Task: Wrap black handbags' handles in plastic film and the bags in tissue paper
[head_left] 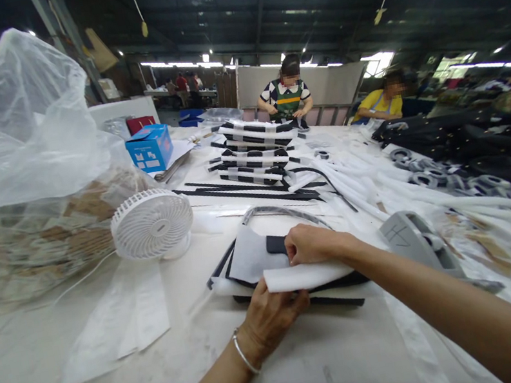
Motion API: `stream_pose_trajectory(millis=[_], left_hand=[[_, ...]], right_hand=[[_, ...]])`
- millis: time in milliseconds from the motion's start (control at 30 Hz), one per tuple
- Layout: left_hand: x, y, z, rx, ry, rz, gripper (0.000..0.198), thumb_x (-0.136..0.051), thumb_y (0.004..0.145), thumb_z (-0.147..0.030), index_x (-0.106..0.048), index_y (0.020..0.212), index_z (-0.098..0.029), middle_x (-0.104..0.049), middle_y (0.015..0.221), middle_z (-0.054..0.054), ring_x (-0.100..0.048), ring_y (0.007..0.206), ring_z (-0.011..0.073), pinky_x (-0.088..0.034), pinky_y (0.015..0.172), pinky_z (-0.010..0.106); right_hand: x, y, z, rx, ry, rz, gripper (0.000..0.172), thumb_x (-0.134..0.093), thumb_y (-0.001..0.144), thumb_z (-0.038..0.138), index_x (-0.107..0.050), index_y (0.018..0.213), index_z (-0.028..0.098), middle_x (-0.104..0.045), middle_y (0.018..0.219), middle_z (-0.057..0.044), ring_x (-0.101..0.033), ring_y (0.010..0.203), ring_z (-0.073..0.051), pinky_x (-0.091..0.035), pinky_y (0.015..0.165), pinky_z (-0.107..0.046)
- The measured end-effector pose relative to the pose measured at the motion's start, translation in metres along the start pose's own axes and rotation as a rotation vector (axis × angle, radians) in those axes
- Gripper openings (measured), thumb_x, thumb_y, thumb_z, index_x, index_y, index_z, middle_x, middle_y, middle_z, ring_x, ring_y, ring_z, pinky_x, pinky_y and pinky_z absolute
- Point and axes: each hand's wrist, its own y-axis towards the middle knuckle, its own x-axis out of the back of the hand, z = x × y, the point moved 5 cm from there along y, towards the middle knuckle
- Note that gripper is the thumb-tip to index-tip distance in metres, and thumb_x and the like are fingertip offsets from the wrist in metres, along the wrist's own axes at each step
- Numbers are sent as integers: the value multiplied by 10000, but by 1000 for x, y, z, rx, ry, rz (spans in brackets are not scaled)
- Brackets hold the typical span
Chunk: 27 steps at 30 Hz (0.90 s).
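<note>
A flat black bundle with a whitish sheet (249,256) on top lies on the table near its front edge. Along the bundle's near side runs a white foam strip (299,277). My left hand (270,316), with a bracelet at the wrist, is closed round the left end of that strip from the near side. Over the bundle, my right hand (307,245) is pinched at the edge of a small black flap (276,244); what lies between its fingertips is hidden. A black strip (337,301) sticks out below the bundle.
A white fan (153,225) and a blue box (150,149) stand to the left, beside a large plastic bag (11,167). Stacked black-and-white bundles (253,152) lie behind. A grey tape dispenser (416,243) is at the right. Two people work across the white table (134,375).
</note>
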Motion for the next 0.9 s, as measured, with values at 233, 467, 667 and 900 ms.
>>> stream_pose_trajectory(millis=[233, 467, 667, 900], left_hand=[[-4, -3, -1, -18, 35, 32, 252, -525, 928, -162, -604, 1152, -247, -632, 916, 36, -591, 850, 172, -488, 858, 361], [-4, 6, -1, -42, 62, 95, 165, -504, 942, -165, -597, 1070, -212, -653, 1041, 72, -595, 892, 189, -444, 738, 323], [-3, 5, -2, -32, 79, 120, 194, -472, 950, -152, -576, 1104, -211, -641, 966, 37, -588, 774, 161, -443, 720, 322], [-9, 1, -1, -67, 65, 96, 179, -484, 944, -157, -584, 1088, -196, -639, 1085, 60, -592, 849, 173, -441, 777, 343]], right_hand=[[2, 4, -7, 50, 102, 31, 150, -724, 660, 295, -754, 796, 238, -719, 772, 1, -638, 733, -172, -399, 558, -218], [54, 22, 16, 36, 106, -321, 206, -617, 829, 356, -734, 932, 222, -724, 958, -37, -632, 874, -185, -417, 732, -247], [12, 38, 39, 2, -8, -365, 217, -607, 851, 325, -684, 1020, 214, -719, 983, -76, -641, 931, -240, -419, 756, -299], [-27, 38, 23, -167, -67, -430, 260, -386, 962, 226, -590, 1118, 188, -671, 1120, -118, -629, 1012, -244, -431, 815, -341]])
